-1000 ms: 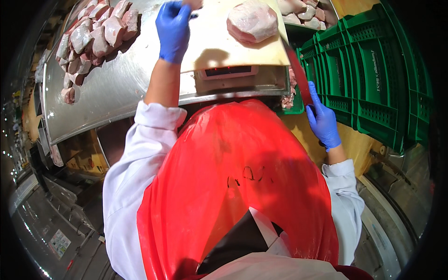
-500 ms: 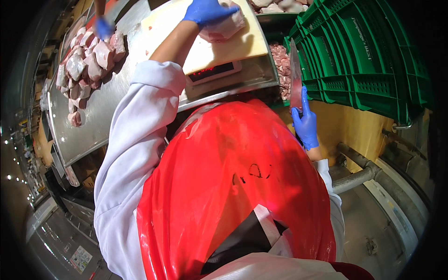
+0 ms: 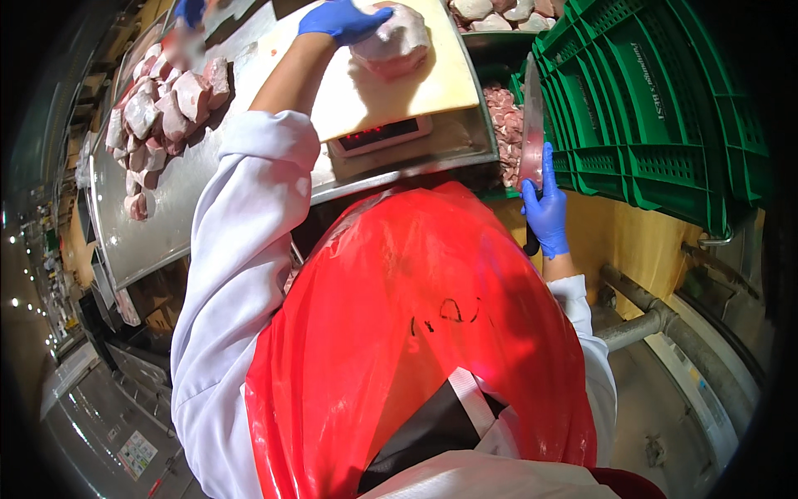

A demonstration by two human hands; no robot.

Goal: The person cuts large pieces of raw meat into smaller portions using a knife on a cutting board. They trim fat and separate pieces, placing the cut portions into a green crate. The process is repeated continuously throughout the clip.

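A thick pale-pink piece of raw meat point(image 3: 397, 46) sits on the cream cutting board point(image 3: 449, 79). My left hand point(image 3: 342, 21), in a blue glove, grips its left side and top; part of the fingers is cut off by the picture's upper edge. At the right, my blue-gloved right hand point(image 3: 546, 214) is closed round the dark handle of a knife, index finger stretched along the blade's base. The long knife blade point(image 3: 532, 121) points away from me, beside the board's right edge. Under the board's near side lies a scale with a red-lit display point(image 3: 382, 135).
A pile of meat pieces point(image 3: 170, 108) lies on the metal table point(image 3: 137, 249) at the left. Another person's blue-gloved hand point(image 3: 190, 10) is above it. Small meat pieces point(image 3: 503, 125) fill a container right of the board, next to green crates point(image 3: 665, 158). More meat point(image 3: 499, 12) lies beyond.
My left hand has shifted left on the meat, uncovering more of its top. My right hand with the knife has risen slightly. The other person's hand has moved farther away.
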